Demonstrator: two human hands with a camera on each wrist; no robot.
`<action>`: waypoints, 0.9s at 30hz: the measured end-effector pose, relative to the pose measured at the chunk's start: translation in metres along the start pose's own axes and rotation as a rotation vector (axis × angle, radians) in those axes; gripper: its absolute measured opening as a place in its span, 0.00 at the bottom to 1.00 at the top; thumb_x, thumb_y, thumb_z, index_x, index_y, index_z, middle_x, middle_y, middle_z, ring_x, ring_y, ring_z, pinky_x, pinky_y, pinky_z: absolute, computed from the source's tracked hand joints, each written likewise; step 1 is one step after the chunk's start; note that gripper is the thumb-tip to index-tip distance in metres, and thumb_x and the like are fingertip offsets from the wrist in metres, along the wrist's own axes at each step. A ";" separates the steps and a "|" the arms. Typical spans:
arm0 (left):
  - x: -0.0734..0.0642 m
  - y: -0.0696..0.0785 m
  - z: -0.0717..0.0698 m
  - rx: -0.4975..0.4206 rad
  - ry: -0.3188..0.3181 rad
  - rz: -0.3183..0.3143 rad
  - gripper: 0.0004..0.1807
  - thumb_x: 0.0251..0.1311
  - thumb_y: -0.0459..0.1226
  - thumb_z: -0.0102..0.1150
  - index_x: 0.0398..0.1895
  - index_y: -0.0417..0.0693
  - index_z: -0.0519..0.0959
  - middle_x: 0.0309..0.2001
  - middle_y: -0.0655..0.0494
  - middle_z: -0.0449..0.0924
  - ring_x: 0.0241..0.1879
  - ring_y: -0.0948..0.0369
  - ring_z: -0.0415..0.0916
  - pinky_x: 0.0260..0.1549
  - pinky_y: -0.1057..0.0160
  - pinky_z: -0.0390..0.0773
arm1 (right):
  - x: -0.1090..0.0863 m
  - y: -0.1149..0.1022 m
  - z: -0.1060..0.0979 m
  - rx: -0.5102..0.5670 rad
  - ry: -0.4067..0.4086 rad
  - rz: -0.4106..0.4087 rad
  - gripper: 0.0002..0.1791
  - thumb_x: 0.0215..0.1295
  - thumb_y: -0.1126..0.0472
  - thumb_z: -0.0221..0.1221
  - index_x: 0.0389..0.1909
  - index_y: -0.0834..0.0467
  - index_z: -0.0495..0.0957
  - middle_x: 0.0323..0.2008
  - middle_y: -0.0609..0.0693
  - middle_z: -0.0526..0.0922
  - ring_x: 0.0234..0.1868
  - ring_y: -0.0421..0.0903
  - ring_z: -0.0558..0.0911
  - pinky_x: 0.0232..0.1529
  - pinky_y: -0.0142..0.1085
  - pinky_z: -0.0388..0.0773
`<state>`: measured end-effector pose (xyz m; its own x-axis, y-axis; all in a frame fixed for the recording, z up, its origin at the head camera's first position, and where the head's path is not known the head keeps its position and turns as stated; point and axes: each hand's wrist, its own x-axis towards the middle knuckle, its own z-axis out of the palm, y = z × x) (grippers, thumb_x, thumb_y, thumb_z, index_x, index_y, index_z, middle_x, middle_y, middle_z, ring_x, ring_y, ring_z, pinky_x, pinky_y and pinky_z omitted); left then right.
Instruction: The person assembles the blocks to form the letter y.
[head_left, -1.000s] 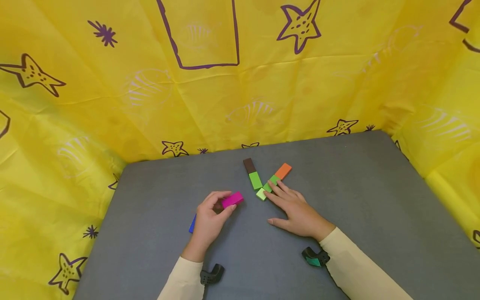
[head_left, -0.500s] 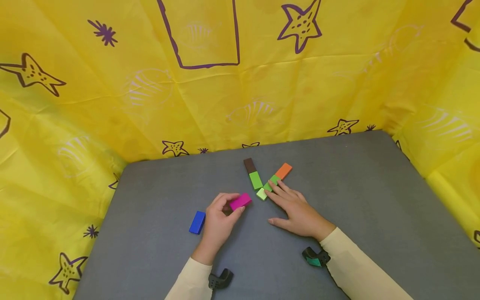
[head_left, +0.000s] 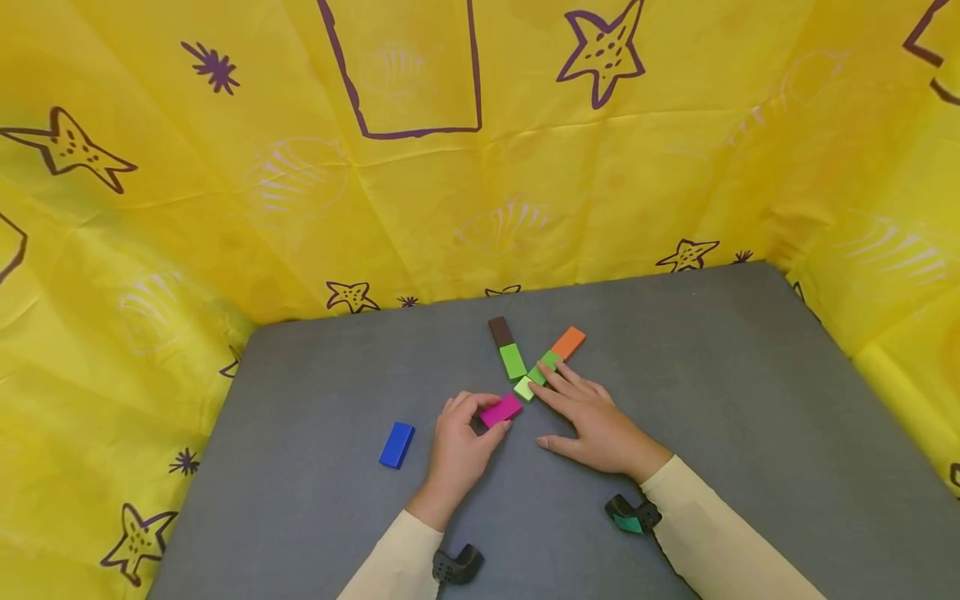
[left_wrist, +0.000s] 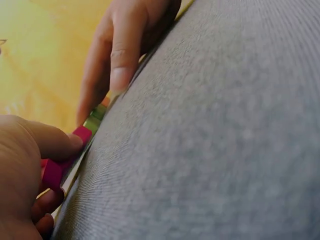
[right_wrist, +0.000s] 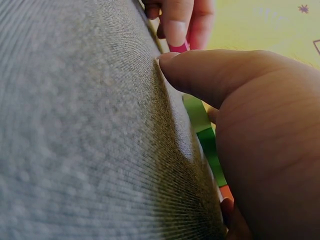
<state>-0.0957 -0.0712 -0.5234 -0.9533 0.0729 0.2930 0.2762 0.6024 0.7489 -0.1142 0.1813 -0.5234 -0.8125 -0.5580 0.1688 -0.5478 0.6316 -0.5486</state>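
My left hand [head_left: 461,446] pinches a magenta block [head_left: 502,411] between thumb and fingers, low over the grey table. The block's far end is close to a pale green block [head_left: 524,388]. From that pale block a green block [head_left: 546,365] and an orange block [head_left: 568,342] run up to the right in a line. My right hand [head_left: 592,425] is spread beside this line, its fingertips resting at the green and pale green blocks. In the right wrist view the right thumb [right_wrist: 200,75] lies near the cloth, with the left hand's fingers [right_wrist: 177,22] beyond it.
A second green block [head_left: 513,362] and a dark brown block [head_left: 500,331] form another line slanting up to the left. A blue block [head_left: 397,445] lies alone left of the left hand. Yellow patterned cloth [head_left: 420,200] hangs behind the grey table [head_left: 300,500].
My left hand has carried the magenta block rightward and slightly nearer me, toward the pale green block. The blue block has come out from behind it. The right hand stays put.
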 end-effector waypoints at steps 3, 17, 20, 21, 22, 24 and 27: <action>-0.001 0.002 0.003 0.037 -0.017 -0.005 0.18 0.59 0.35 0.84 0.52 0.48 0.89 0.45 0.59 0.84 0.46 0.58 0.76 0.47 0.50 0.71 | -0.001 0.001 0.001 -0.002 0.003 0.001 0.45 0.73 0.43 0.71 0.85 0.52 0.65 0.86 0.54 0.55 0.86 0.57 0.46 0.74 0.69 0.55; 0.004 -0.015 -0.035 -0.167 -0.355 0.018 0.35 0.62 0.23 0.72 0.73 0.46 0.77 0.64 0.57 0.81 0.60 0.57 0.79 0.64 0.45 0.76 | 0.000 0.001 0.002 0.019 0.004 -0.008 0.45 0.73 0.44 0.71 0.85 0.52 0.65 0.86 0.53 0.54 0.87 0.56 0.46 0.74 0.68 0.54; 0.005 -0.017 -0.036 -0.164 -0.347 0.016 0.33 0.64 0.22 0.71 0.73 0.45 0.78 0.63 0.57 0.83 0.59 0.58 0.80 0.63 0.47 0.77 | 0.000 0.000 0.002 0.012 0.004 -0.014 0.45 0.74 0.44 0.71 0.85 0.52 0.65 0.86 0.53 0.54 0.87 0.56 0.46 0.74 0.68 0.54; 0.005 -0.017 -0.035 -0.159 -0.335 0.018 0.32 0.65 0.22 0.70 0.72 0.44 0.79 0.62 0.57 0.83 0.57 0.58 0.81 0.62 0.47 0.78 | 0.001 0.000 0.001 0.013 0.003 -0.013 0.45 0.74 0.44 0.71 0.85 0.52 0.65 0.86 0.53 0.54 0.87 0.56 0.46 0.74 0.67 0.54; 0.005 -0.016 -0.035 -0.155 -0.322 0.019 0.31 0.65 0.22 0.71 0.71 0.44 0.79 0.61 0.57 0.84 0.56 0.57 0.81 0.61 0.47 0.79 | 0.001 0.000 0.001 0.011 0.005 -0.016 0.45 0.74 0.44 0.71 0.85 0.52 0.65 0.86 0.54 0.54 0.87 0.56 0.46 0.74 0.68 0.55; 0.005 -0.016 -0.033 -0.146 -0.294 0.020 0.29 0.65 0.22 0.71 0.69 0.44 0.81 0.59 0.56 0.85 0.55 0.57 0.82 0.59 0.47 0.80 | 0.001 -0.001 0.001 0.010 0.009 -0.019 0.45 0.73 0.44 0.71 0.85 0.53 0.65 0.86 0.54 0.54 0.86 0.57 0.46 0.74 0.68 0.55; 0.005 -0.015 -0.029 -0.143 -0.260 0.024 0.28 0.64 0.21 0.72 0.67 0.43 0.82 0.57 0.56 0.86 0.53 0.56 0.83 0.56 0.47 0.81 | 0.001 -0.001 0.000 0.011 0.016 -0.020 0.44 0.73 0.45 0.71 0.85 0.53 0.66 0.86 0.54 0.55 0.86 0.58 0.47 0.73 0.69 0.55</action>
<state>-0.1006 -0.1032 -0.5161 -0.9403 0.2983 0.1635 0.2962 0.4816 0.8248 -0.1143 0.1799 -0.5228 -0.8046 -0.5616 0.1930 -0.5617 0.6143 -0.5543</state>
